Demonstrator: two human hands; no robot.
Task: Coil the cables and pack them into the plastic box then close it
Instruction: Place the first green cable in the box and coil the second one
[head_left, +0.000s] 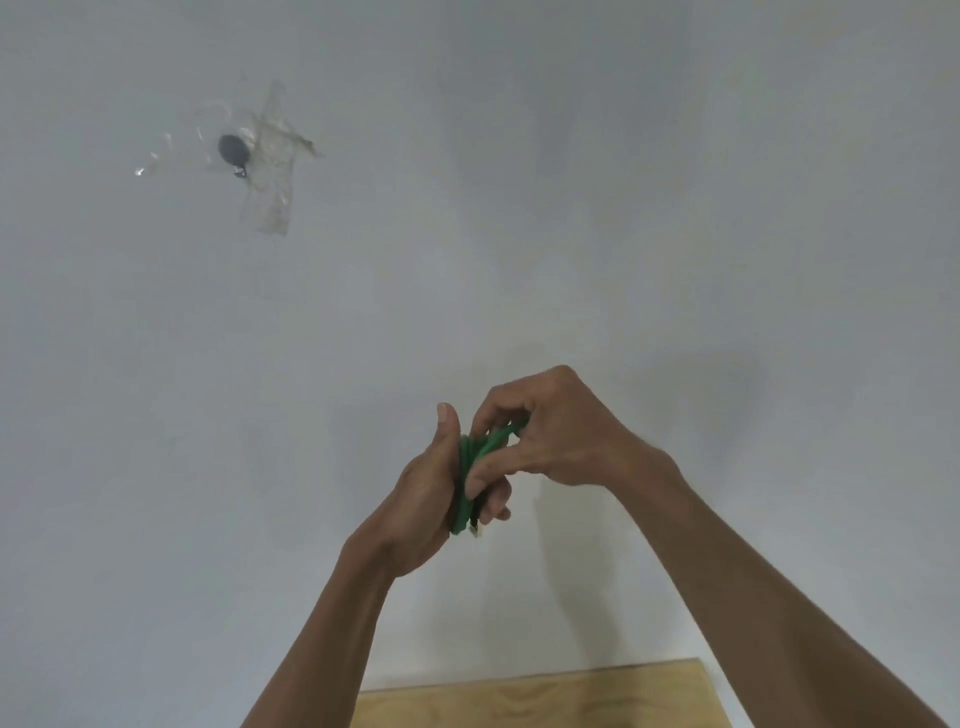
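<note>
Loops of green cable (470, 470) sit bunched in your left hand (434, 499), raised before the wall; your right hand (540, 441) pinches the top strand. Loosen either grip and the coil springs apart. Box isn't in view.
</note>
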